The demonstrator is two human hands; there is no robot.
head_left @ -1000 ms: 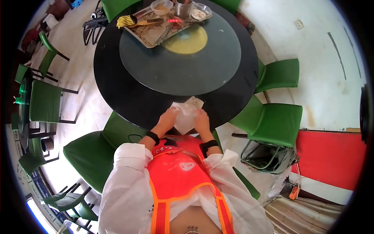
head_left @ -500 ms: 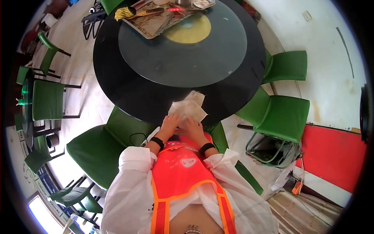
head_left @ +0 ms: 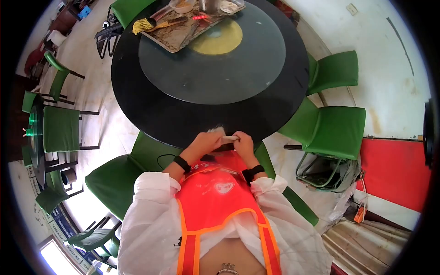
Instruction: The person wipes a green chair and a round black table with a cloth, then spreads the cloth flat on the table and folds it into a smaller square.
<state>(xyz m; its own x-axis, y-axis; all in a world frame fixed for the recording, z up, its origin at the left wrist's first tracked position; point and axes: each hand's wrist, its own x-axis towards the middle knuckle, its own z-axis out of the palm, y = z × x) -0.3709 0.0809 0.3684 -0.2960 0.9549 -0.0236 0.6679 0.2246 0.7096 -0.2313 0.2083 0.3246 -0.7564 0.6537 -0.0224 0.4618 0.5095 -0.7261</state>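
Note:
A beige cloth point(head_left: 229, 138), bunched into a narrow strip, is stretched between my two hands at the near edge of the round black table point(head_left: 133, 87). My left hand point(head_left: 207, 142) is closed on one end, and a frayed bit of the cloth sticks out above its fingers. My right hand point(head_left: 244, 143) grips the other end with fingers curled inward. Both hands are just above the front of my red apron point(head_left: 224, 169).
A glass turntable point(head_left: 215, 85) covers the table's middle. On it, a metal tray point(head_left: 169, 42) holds a wooden-handled brush point(head_left: 172, 23), a bowl point(head_left: 182, 5) and a metal cup point(head_left: 208, 5). Green chairs point(head_left: 114, 183) flank me, and another chair point(head_left: 341, 130) stands to the right.
The cloth lay spread on the table edge under both hands; it is now bunched and held between them. Both hands have closed, and the right has shifted slightly right.

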